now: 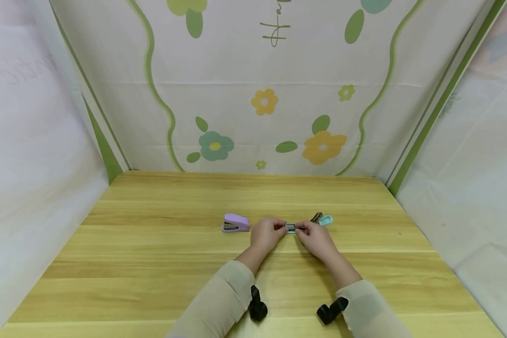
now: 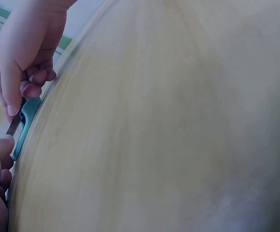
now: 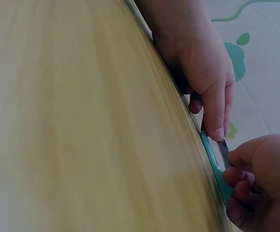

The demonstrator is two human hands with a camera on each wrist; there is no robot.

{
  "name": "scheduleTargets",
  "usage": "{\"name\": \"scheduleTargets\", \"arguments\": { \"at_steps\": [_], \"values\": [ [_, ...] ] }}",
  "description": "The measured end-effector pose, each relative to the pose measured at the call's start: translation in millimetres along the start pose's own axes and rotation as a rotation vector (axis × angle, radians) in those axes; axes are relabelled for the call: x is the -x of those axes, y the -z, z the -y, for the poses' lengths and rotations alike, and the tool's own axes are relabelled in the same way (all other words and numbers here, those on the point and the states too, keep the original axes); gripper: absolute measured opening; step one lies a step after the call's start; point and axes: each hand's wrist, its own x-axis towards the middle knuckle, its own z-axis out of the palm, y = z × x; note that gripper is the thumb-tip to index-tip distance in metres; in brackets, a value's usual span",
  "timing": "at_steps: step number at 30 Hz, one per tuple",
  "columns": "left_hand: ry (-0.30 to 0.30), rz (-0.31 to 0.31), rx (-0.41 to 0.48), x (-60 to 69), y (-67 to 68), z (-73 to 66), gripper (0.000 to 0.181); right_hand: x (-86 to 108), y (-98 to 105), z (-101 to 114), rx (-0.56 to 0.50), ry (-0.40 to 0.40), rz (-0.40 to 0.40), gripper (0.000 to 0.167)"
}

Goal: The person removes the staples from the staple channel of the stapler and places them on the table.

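Observation:
An opened teal stapler (image 1: 326,220) lies on the table, its top swung back to the right and a metal part raised beside it. Over its base, my left hand (image 1: 267,233) pinches the left end of a short silver strip of staples (image 1: 290,226) between thumb and index finger. At the other end, my right hand (image 1: 317,239) pinches the same strip. In the left wrist view the strip (image 2: 12,126) sits just above the teal body (image 2: 28,118). The fingers cover part of the stapler.
A purple stapler (image 1: 236,223) stands left of my left hand. The wooden table (image 1: 152,263) ends at a flowered cloth backdrop (image 1: 236,70), with cloth walls on both sides. A black wrist camera (image 1: 258,307) is on the left sleeve, and another black camera (image 1: 331,310) on the right.

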Motion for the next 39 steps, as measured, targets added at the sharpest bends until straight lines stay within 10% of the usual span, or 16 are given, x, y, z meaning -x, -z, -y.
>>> {"name": "scheduleTargets", "arguments": {
  "at_steps": [39],
  "values": [
    [0.015,-0.001,-0.008,1.6,2.2,-2.8,0.016,-9.1,-8,5,-0.141,-0.072,-0.045,0.027]
  ]
}}
